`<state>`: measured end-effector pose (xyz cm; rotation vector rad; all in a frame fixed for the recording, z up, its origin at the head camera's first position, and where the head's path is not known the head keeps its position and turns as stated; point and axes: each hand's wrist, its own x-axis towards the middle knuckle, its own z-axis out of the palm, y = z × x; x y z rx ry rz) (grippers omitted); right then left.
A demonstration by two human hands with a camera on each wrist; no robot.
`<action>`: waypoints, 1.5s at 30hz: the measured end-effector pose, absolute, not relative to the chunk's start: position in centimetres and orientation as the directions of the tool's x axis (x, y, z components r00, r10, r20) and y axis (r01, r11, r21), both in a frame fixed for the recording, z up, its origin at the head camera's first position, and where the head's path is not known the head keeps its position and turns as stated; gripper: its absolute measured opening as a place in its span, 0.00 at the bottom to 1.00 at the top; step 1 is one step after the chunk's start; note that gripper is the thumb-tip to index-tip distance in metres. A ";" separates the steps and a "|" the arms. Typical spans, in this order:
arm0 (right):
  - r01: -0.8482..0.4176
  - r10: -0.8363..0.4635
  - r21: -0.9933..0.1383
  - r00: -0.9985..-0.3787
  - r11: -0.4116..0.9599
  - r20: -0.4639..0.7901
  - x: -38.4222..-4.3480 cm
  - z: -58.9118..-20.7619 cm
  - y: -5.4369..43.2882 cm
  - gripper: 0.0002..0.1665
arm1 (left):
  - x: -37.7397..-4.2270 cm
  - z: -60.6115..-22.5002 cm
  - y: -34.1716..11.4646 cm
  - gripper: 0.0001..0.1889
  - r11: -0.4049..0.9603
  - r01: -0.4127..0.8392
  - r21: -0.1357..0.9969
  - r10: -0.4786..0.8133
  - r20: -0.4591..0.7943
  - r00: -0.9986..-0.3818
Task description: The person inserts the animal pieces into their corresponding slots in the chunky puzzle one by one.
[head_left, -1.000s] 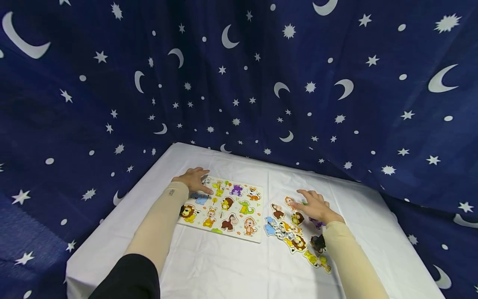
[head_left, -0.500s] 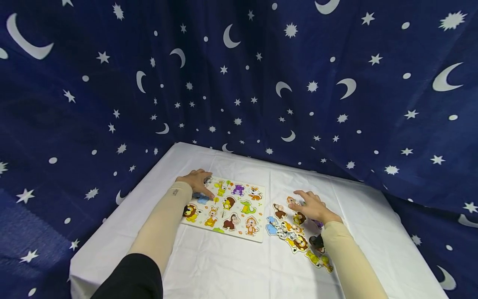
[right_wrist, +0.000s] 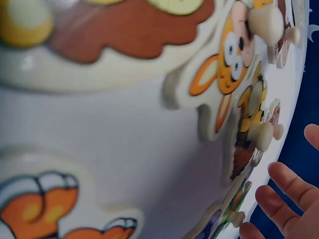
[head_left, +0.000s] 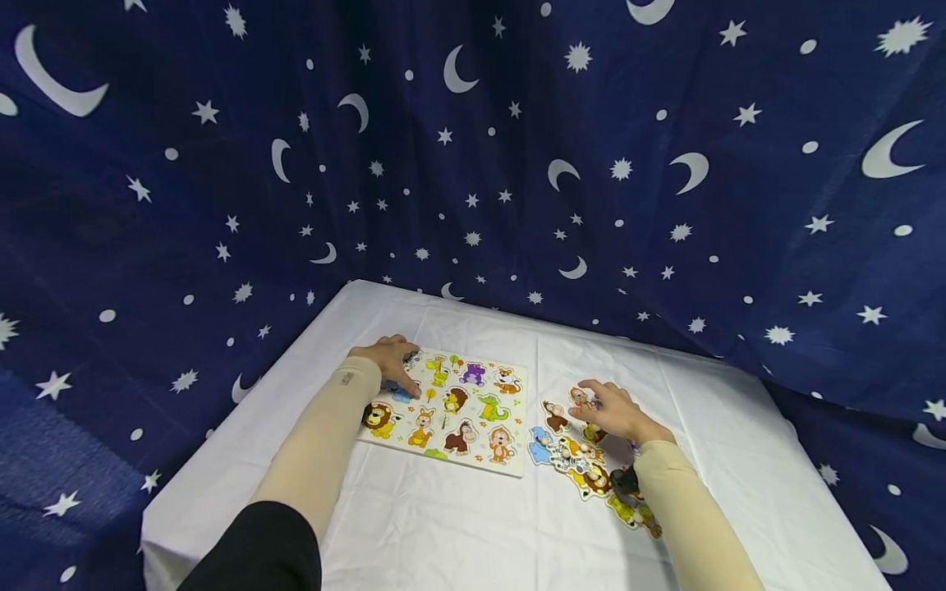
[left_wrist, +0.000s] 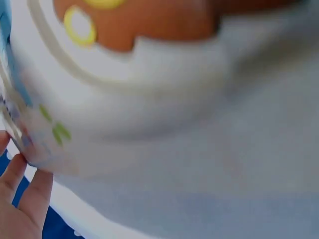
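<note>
A white animal puzzle board (head_left: pixel 519 428) lies on the table, with pictures such as a lion, a crocodile and monkeys. My left hand (head_left: pixel 389 364) rests at its far left corner, thumb over the surface; in the left wrist view the straight fingers (left_wrist: pixel 37 194) touch the board's edge. To the right is a cluster of loose knobbed puzzle pieces, among them a brown monkey (head_left: pixel 554 416), a blue animal (head_left: pixel 542 447), a zebra (head_left: pixel 571 457) and a lion (head_left: pixel 597 478). Over the cluster's far part hovers my right hand (head_left: pixel 619 410), fingers spread and nothing held.
A white cloth covers the table (head_left: pixel 458 525). Behind and beside it hangs a dark blue curtain (head_left: pixel 414 148) with moons and stars. Several pieces overlap, and my right forearm (head_left: pixel 691 509) passes beside the nearest ones, close to a yellow-green piece (head_left: pixel 623 510).
My right hand has moved slightly left and toward me over the loose pieces. The left hand stays at the board's corner. The head view has shifted a little.
</note>
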<state>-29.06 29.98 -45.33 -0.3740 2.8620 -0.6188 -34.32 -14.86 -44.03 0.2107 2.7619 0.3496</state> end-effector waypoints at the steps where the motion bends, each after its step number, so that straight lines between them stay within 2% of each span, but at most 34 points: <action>1: -0.206 -0.283 -0.426 -0.951 0.881 -0.127 -29.0 -45.4 30.1 0.42 | -34.4 -44.0 -15.0 0.56 0.958 0.095 0.271 0.184 -0.324 -0.928; 9: -0.216 -0.280 -0.414 -0.955 0.884 -0.100 -29.1 -45.6 30.7 0.40 | -34.5 -43.0 -16.6 0.56 0.943 0.079 0.323 0.195 -0.344 -0.918; 20: -0.262 -0.367 -0.574 -0.927 0.776 -0.073 -30.0 -45.8 29.4 0.34 | -33.8 -44.1 -21.1 0.65 0.938 -0.006 0.348 0.145 -0.407 -0.902; 29: -0.232 -0.371 -0.620 -0.923 0.749 -0.103 -30.0 -45.4 28.6 0.31 | -33.8 -43.8 -20.4 0.65 0.944 -0.030 0.328 0.113 -0.410 -0.905; 40: -0.249 -0.426 -0.656 -0.896 0.712 -0.122 -29.9 -45.5 27.5 0.18 | -34.0 -44.0 -19.8 0.65 0.941 -0.043 0.335 0.108 -0.419 -0.902; 45: -0.255 -0.454 -0.671 -0.880 0.696 -0.136 -30.1 -45.6 27.0 0.15 | -34.0 -44.0 -19.8 0.64 0.923 -0.049 0.382 0.126 -0.420 -0.899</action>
